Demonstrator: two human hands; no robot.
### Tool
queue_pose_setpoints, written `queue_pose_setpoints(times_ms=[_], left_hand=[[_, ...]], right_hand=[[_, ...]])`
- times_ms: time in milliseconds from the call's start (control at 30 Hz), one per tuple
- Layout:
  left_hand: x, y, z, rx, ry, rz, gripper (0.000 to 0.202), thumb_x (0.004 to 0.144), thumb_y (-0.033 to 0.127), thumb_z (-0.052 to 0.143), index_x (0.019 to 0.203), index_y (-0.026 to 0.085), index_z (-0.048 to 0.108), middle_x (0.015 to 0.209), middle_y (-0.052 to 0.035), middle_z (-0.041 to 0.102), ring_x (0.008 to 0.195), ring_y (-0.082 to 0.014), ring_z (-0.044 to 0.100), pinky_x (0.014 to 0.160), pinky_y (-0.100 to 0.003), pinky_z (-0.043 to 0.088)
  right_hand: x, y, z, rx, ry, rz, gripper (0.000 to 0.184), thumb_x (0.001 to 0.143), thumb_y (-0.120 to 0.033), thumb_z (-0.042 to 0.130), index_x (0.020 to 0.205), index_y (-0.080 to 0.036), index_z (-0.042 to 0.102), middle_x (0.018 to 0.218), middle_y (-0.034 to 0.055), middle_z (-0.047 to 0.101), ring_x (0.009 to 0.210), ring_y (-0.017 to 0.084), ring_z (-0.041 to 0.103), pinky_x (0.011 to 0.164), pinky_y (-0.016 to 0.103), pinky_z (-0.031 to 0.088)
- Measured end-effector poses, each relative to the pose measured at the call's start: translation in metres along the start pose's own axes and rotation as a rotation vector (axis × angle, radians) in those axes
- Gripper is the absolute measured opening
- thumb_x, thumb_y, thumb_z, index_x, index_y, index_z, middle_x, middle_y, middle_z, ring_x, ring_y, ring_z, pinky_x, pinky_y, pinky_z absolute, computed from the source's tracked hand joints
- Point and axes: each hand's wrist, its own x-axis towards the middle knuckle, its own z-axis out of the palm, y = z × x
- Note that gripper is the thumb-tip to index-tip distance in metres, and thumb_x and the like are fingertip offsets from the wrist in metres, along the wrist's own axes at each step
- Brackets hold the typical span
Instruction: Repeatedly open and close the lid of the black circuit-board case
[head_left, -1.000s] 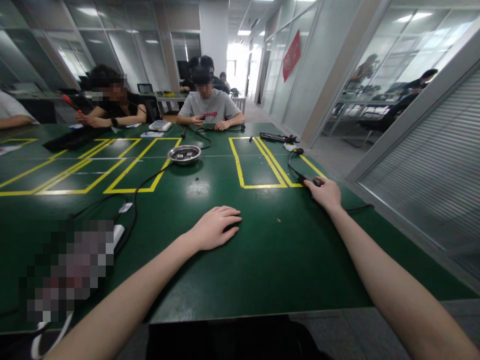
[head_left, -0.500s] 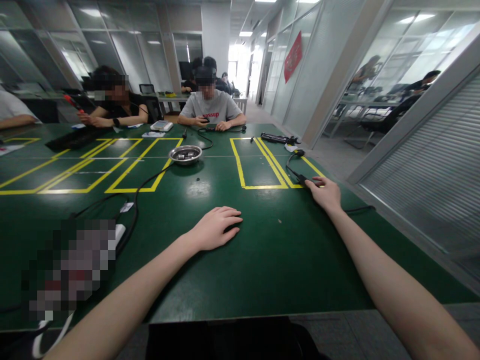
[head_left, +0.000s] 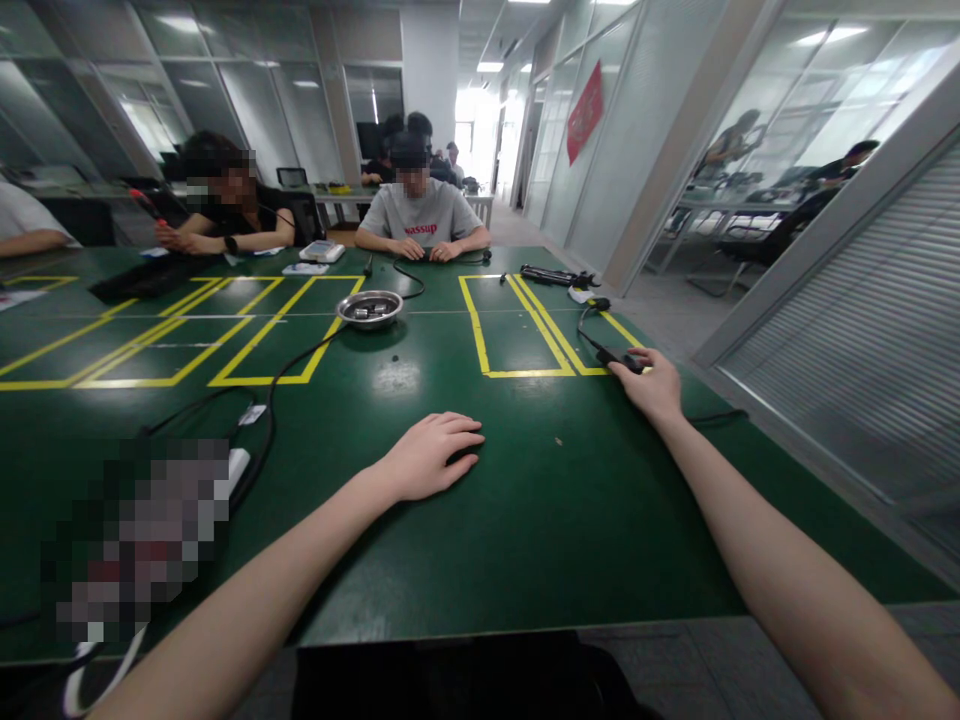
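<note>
My left hand [head_left: 433, 455] lies palm down on the green table [head_left: 525, 540], its fingers stretched out and holding nothing. At the right side of the table, my right hand [head_left: 654, 385] has its thumb and fingers around a small black block [head_left: 613, 358] on a cord. The block rests low over the yellow tape, and my fingers hide its near end. From its far end the black cord [head_left: 582, 322] curves toward a plug with a yellow part [head_left: 598, 304]. More black cord [head_left: 720, 416] shows to the right behind my wrist.
A metal bowl [head_left: 369, 310] with small metal parts stands mid-table. Yellow tape rectangles [head_left: 480, 340] mark the surface. A black folded stand [head_left: 555, 276] lies at the far right. Cables and a white power strip [head_left: 238, 466] lie left. Co-workers [head_left: 420, 215] sit across the table.
My right thumb and forefinger have shifted slightly, showing more of the black block between them. My left hand has stayed put. The co-worker opposite has brought a hand down to the dark item before them.
</note>
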Motion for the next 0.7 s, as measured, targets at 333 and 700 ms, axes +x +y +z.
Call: queue_pose_setpoints(times_ms=[333, 700], left_hand=[[-0.0004, -0.0005, 0.0007, -0.021, -0.003, -0.005, 0.029, 0.1, 0.029, 0.057, 0.124, 0.022, 0.072, 0.138, -0.0093, 0.069, 0.131, -0.0257, 0.06, 0.112, -0.045, 0.048], [0.0, 0.0001, 0.0, -0.01, -0.004, -0.001, 0.029, 0.101, 0.029, 0.057, 0.124, 0.021, 0.072, 0.137, -0.0093, 0.069, 0.13, -0.0255, 0.061, 0.112, -0.045, 0.049]], right_hand=[[0.0023, 0.0017, 0.0019, 0.051, 0.014, 0.003, 0.041, 0.079, -0.044, 0.067, 0.113, -0.02, 0.064, 0.102, 0.0099, 0.071, 0.087, 0.026, 0.065, 0.078, 0.037, 0.052], [0.0006, -0.0026, -0.0061, -0.029, -0.011, 0.126, 0.034, 0.095, -0.038, 0.044, 0.112, -0.018, 0.066, 0.061, 0.0028, 0.063, 0.053, 0.024, 0.06, 0.067, 0.037, 0.05]])
